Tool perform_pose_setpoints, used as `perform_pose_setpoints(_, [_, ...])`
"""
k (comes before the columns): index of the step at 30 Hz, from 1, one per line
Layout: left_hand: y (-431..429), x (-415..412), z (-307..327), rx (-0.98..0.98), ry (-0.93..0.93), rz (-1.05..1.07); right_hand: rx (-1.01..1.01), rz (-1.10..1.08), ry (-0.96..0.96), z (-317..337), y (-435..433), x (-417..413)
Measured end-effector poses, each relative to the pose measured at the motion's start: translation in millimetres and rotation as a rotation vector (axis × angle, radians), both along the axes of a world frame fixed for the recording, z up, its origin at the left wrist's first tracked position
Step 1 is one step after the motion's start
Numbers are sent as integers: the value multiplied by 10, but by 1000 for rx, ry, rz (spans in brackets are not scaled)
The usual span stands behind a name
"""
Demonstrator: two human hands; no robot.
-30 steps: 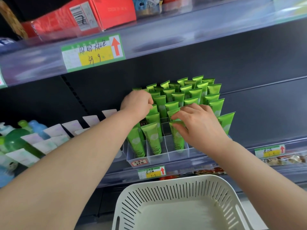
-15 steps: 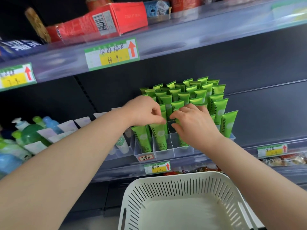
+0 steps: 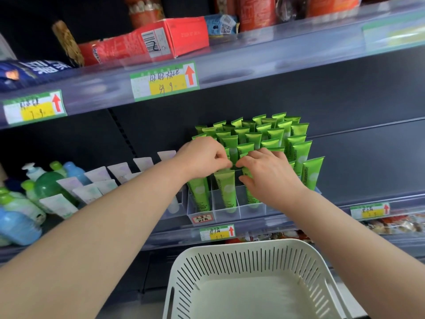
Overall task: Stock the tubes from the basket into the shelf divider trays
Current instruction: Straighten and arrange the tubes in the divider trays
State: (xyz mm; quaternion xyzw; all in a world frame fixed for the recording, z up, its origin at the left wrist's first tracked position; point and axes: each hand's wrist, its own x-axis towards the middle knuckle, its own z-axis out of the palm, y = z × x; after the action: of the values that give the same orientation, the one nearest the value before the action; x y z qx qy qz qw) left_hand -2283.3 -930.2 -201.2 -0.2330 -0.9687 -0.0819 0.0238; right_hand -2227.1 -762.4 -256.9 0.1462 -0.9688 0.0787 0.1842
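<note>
Several green tubes (image 3: pixel 273 134) stand upright in rows inside a clear divider tray (image 3: pixel 226 211) on the middle shelf. My left hand (image 3: pixel 202 155) and my right hand (image 3: pixel 269 173) meet over the front rows, fingers curled. The left fingertips pinch the top of a front-row green tube (image 3: pixel 226 192). The right hand's fingers grip the top of the tube beside it (image 3: pixel 251 199). A white slotted basket (image 3: pixel 253 261) sits below the shelf, its inside showing no tubes.
White tubes (image 3: pixel 96 180) and green and blue bottles (image 3: pixel 46 187) fill the shelf to the left. Red boxes (image 3: pixel 161 40) lie on the upper shelf. Price labels (image 3: pixel 164 80) hang on the shelf edges. Dark back wall to the right of the tray.
Both hands have drawn closer together over the front tubes, and the left hand has come forward from the back rows. The camera has shifted up and left.
</note>
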Motion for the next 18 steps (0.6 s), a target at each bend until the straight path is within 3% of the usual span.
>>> perform_pose_setpoints(4, [-35,-98,51,-3,120,130,9,13,-8,11,-40,-14])
perform_pose_setpoints(8, [33,-167,-6,-176,65,129,1,12,4,9,-51,-17])
perform_pose_setpoints(18, [113,-250,-155,-223,81,142,-18,29,-1,42,-39,-34])
